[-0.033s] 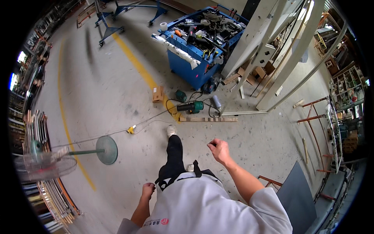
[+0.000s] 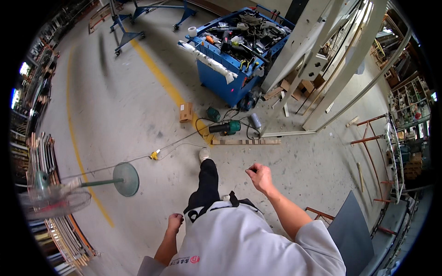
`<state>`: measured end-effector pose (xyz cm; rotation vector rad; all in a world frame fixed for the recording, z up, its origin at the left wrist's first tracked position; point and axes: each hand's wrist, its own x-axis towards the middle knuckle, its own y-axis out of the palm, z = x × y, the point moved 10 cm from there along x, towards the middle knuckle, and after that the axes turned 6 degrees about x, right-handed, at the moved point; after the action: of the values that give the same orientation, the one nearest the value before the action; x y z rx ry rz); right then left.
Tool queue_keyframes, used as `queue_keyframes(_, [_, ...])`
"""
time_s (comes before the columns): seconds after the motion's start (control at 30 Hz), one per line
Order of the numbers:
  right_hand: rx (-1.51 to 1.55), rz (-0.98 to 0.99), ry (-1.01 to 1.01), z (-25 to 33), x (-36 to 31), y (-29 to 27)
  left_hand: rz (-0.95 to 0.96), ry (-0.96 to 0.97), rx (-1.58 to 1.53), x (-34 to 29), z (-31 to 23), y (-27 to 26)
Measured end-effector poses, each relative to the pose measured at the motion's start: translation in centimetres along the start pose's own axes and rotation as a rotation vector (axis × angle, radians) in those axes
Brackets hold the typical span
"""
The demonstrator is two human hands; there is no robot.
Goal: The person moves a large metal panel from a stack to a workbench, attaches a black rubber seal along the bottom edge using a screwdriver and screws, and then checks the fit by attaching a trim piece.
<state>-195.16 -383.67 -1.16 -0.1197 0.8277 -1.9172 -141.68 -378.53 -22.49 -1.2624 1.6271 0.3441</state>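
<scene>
My right hand point(image 2: 260, 177) is raised in front of my body above the floor, its fingers curled and pinched together. A small dark spot shows at its fingertips, too small to name. Low beside my left hip, my left hand point(image 2: 175, 221) hangs with curled fingers and no object showing in it. Neither hand touches anything around it. On the floor ahead lie a green and black power tool point(image 2: 225, 127) with a dark cable, a small cardboard box point(image 2: 185, 112), a spray can point(image 2: 256, 120) and a wooden strip point(image 2: 246, 142).
A blue tool cart point(image 2: 220, 83) heaped with tools stands ahead, next to tall pale frames point(image 2: 294, 69). At left is a standing fan with a round green base point(image 2: 126, 179). A yellow connector point(image 2: 154, 155) lies on a cable across the floor. A dark panel point(image 2: 351, 230) leans at right.
The view has shifted very slightly, and my forward foot sits a touch further right in the picture. Both hands keep nearly the same pose.
</scene>
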Motion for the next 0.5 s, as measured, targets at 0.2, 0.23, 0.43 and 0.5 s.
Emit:
queue_keyframes(0.2, [0.036,-0.068,0.208,3.0,11.0,0.3,0.007,-0.036,-0.246,13.0,-14.6,-4.3])
queue_keyframes(0.23, [0.02,-0.089,0.134,5.4,13.1,-0.3,0.022,0.006,-0.265,14.6,-18.5,-5.1])
queue_keyframes(0.43, [0.059,-0.232,0.03,9.7,23.6,-4.6,0.055,0.167,-0.341,17.2,-38.0,-7.5])
queue_keyframes(0.5, [-0.068,-0.165,-0.028,12.0,28.0,-4.6,0.018,0.153,-0.375,17.0,-40.0,-8.3])
